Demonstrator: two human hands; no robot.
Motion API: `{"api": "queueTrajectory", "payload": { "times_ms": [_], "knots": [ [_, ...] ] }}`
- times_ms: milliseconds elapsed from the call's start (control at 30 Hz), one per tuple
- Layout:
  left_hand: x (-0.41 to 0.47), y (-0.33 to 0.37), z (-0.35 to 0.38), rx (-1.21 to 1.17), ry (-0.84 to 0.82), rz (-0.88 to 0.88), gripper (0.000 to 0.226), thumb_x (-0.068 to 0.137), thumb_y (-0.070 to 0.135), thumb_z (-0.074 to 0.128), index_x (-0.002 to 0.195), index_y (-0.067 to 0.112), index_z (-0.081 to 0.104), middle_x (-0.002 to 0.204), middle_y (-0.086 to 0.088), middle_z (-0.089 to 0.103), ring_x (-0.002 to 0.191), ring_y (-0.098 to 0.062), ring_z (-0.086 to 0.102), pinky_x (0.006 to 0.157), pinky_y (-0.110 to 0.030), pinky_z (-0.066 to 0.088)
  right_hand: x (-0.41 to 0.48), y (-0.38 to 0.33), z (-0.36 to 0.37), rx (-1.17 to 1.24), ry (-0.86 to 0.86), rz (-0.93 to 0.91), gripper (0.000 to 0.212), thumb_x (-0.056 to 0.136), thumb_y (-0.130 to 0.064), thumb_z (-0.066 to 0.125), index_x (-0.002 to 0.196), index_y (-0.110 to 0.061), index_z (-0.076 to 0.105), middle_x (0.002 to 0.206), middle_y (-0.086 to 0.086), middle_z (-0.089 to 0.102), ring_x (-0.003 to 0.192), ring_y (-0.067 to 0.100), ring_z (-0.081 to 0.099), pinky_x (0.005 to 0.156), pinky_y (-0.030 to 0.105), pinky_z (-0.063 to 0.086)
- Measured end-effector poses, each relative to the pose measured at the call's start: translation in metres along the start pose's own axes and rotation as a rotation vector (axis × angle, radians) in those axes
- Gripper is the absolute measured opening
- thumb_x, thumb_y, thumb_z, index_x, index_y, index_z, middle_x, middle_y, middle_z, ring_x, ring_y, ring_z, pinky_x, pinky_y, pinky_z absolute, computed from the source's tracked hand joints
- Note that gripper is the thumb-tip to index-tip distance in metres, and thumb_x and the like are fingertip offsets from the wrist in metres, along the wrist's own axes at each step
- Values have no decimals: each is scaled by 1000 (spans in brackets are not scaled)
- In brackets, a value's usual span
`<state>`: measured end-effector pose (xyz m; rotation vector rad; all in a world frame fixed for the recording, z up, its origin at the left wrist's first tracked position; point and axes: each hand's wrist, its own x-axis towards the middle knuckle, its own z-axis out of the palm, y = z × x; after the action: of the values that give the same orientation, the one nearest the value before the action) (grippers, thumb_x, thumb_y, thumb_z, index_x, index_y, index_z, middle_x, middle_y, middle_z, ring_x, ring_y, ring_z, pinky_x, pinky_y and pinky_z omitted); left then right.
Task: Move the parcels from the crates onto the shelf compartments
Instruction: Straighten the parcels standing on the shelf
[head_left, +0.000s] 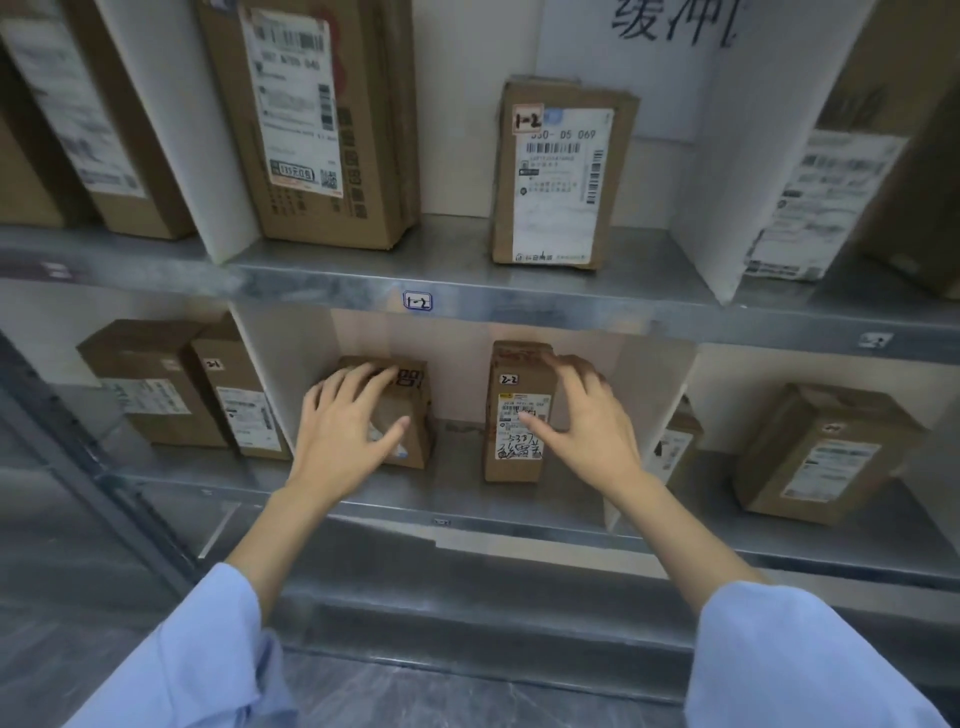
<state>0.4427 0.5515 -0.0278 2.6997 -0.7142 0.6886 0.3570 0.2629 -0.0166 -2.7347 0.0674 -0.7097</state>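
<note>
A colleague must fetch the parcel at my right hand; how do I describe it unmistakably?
On the metal shelf, find the edge tag reading 1-2; look in the compartment right below it. Of the two cartons there, it is the tall narrow parcel on the right, marked 2-2 with black handwriting on its label, not the squat box.

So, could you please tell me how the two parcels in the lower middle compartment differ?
The left parcel is squat and wide; the 2-2 parcel stands taller and narrower. The 2-2 parcel shows its label; the left hand covers much of the left parcel's front. Both are brown cardboard.
</note>
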Motion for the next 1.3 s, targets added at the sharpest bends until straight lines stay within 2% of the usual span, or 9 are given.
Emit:
{"api": "queueTrajectory", "payload": {
  "times_ms": [200,333,467,667,833,1033,1300],
  "knots": [
    [6,25,-70,-9,160,48,62,90,57,40,143,25,45,143,1,48,130,-24,43,104,-42,32,-5,-31,-54,47,152,-151,71,89,-63,54,147,-26,36,140,0,47,128,18,43,99,39,47],
    [22,28,-109,-29,259,52,62,90,55,40,145,26,43,145,3,46,132,-22,42,106,-42,29,5,-54,-84,92,305,-194,65,91,-59,52,144,-23,42,134,-1,53,121,18,49,93,38,49],
    [47,15,-129,-26,293,34,62,91,57,40,145,27,42,146,3,45,133,-22,41,106,-44,32,25,-68,-100,63,419,-179,61,92,-57,50,140,-20,47,135,1,52,121,20,50,92,39,48],
    [88,-7,-132,-26,208,34,67,88,65,31,144,30,44,151,0,39,138,-23,35,110,-46,29,63,-74,-95,15,355,-39,59,94,-61,36,142,-27,42,145,-2,39,129,20,42,100,44,39],
    [118,-11,-116,-52,166,82,69,85,68,29,140,31,49,151,-1,39,135,-28,38,106,-47,31,75,-75,-85,-10,387,40,55,95,-56,30,139,-27,46,143,-2,41,126,21,43,98,48,40],
    [131,-13,-98,-65,144,135,69,85,67,31,140,30,50,152,-5,34,133,-32,38,105,-50,34,75,-75,-78,-79,405,60,52,97,-52,32,138,-25,49,143,0,44,126,22,43,95,44,40],
    [117,-25,-109,-92,178,144,70,86,65,34,142,26,47,148,-1,41,133,-25,39,105,-46,33,67,-88,-84,-104,363,81,57,96,-53,28,139,-23,49,144,4,43,128,25,42,98,46,39]
  ]
}}
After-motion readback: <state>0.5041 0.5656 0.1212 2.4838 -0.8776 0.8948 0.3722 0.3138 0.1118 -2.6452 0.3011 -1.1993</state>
